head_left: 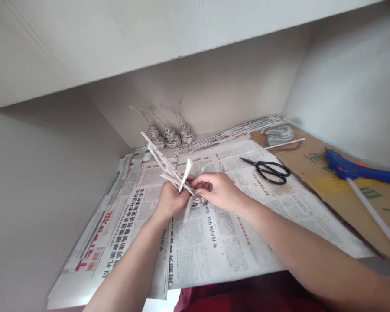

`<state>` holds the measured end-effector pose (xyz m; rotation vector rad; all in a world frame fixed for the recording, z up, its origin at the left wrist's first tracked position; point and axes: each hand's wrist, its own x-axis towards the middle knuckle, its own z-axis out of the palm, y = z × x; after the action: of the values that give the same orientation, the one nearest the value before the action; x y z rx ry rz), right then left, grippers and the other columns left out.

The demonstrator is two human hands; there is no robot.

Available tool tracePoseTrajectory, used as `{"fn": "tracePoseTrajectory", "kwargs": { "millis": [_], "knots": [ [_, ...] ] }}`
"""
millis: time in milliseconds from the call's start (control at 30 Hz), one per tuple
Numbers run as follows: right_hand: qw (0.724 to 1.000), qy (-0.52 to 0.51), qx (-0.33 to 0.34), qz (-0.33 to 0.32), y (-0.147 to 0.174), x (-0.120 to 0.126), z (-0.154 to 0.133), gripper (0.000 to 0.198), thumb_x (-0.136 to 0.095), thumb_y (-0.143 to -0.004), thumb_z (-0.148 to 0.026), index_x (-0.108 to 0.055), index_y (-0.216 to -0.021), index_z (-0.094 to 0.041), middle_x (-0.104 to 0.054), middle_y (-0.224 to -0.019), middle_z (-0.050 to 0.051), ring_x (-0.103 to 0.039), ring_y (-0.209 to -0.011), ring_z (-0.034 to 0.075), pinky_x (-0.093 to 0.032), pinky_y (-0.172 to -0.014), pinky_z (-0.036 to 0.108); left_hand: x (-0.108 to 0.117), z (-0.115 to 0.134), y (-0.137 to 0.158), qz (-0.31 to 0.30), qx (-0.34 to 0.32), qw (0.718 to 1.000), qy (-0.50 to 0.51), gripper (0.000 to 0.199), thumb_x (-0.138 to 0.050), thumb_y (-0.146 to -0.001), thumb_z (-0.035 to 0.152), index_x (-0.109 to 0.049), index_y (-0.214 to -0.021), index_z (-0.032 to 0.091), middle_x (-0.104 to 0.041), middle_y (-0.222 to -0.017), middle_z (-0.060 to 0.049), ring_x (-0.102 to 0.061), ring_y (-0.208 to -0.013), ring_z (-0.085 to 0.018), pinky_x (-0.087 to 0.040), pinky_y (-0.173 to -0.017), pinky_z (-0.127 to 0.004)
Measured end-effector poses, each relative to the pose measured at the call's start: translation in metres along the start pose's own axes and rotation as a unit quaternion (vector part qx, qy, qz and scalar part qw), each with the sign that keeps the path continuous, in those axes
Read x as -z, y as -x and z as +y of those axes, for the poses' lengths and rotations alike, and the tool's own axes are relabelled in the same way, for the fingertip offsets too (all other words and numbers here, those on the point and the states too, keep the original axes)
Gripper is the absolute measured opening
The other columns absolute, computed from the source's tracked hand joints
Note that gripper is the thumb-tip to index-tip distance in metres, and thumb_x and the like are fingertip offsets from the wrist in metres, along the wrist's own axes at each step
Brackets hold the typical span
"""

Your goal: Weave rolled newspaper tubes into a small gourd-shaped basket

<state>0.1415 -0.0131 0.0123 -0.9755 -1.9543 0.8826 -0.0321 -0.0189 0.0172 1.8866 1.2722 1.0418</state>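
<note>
Between my hands is a small woven piece of rolled newspaper [199,201], with several paper tubes [162,161] sticking out up and to the left. My left hand [173,200] is closed around the bases of these tubes. With bent fingers, my right hand [216,190] pinches at the right side of the piece. From there a long thin paper tube [253,151] runs away to the upper right. The fingers partly hide the woven body.
Newspaper sheets [214,242] cover the tabletop. Black-handled scissors [269,171] lie to the right. A blue glue gun [360,169] and a grey coil [279,135] rest on cardboard [315,182]. Several paper tubes [234,132] and three woven gourd shapes [172,138] are at the back.
</note>
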Motion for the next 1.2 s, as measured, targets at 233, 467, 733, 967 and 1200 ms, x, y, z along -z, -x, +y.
{"fn": "tracePoseTrajectory", "kwargs": {
  "millis": [233,467,733,967,1200],
  "knots": [
    [0.998,0.034,-0.022,0.053,0.001,-0.005,0.001,0.007,-0.057,-0.082,-0.020,-0.062,-0.077,-0.020,-0.066,-0.074,-0.001,-0.057,-0.063,0.011,-0.041,-0.061,0.025,0.000,-0.009,-0.001,0.003,0.030,0.999,0.011,0.023,-0.055,-0.077,0.018,-0.069,-0.096,0.015,-0.073,-0.083,-0.003,-0.065,-0.066,-0.015,-0.053,-0.063,-0.024],
    [0.988,-0.096,-0.094,0.076,-0.001,-0.015,0.010,0.007,-0.054,-0.082,-0.023,-0.059,-0.086,-0.020,-0.065,-0.076,0.000,-0.060,-0.067,0.012,-0.046,-0.059,0.023,0.000,-0.008,-0.002,0.002,0.055,0.998,0.006,0.015,-0.059,-0.075,0.020,-0.069,-0.085,0.015,-0.070,-0.071,-0.002,-0.063,-0.060,-0.015,-0.052,-0.058,-0.023],
    [0.963,-0.187,-0.163,0.107,-0.007,-0.024,0.027,0.008,-0.056,-0.080,-0.027,-0.056,-0.084,-0.021,-0.059,-0.067,-0.004,-0.057,-0.059,0.011,-0.047,-0.056,0.023,-0.004,-0.012,-0.001,0.023,0.058,0.998,0.017,0.009,-0.057,-0.076,0.019,-0.064,-0.080,0.015,-0.064,-0.067,-0.001,-0.059,-0.057,-0.013,-0.049,-0.052,-0.022],
    [0.963,-0.189,-0.171,0.089,-0.007,-0.015,0.018,0.012,-0.057,-0.082,-0.030,-0.060,-0.089,-0.021,-0.065,-0.075,0.000,-0.061,-0.059,0.011,-0.051,-0.056,0.024,-0.005,-0.009,0.001,0.014,0.023,1.000,-0.010,0.009,-0.058,-0.075,0.017,-0.065,-0.081,0.016,-0.066,-0.072,-0.001,-0.061,-0.061,-0.013,-0.049,-0.057,-0.022],
    [0.833,-0.435,-0.306,0.150,-0.014,-0.006,0.007,0.017,-0.054,-0.088,-0.033,-0.054,-0.081,-0.018,-0.062,-0.068,0.001,-0.062,-0.052,0.013,-0.053,-0.050,0.025,-0.005,-0.007,0.003,0.035,0.005,0.999,-0.041,0.011,-0.060,-0.074,0.018,-0.067,-0.082,0.016,-0.069,-0.077,-0.002,-0.063,-0.068,-0.014,-0.050,-0.063,-0.023]
  ]
}}
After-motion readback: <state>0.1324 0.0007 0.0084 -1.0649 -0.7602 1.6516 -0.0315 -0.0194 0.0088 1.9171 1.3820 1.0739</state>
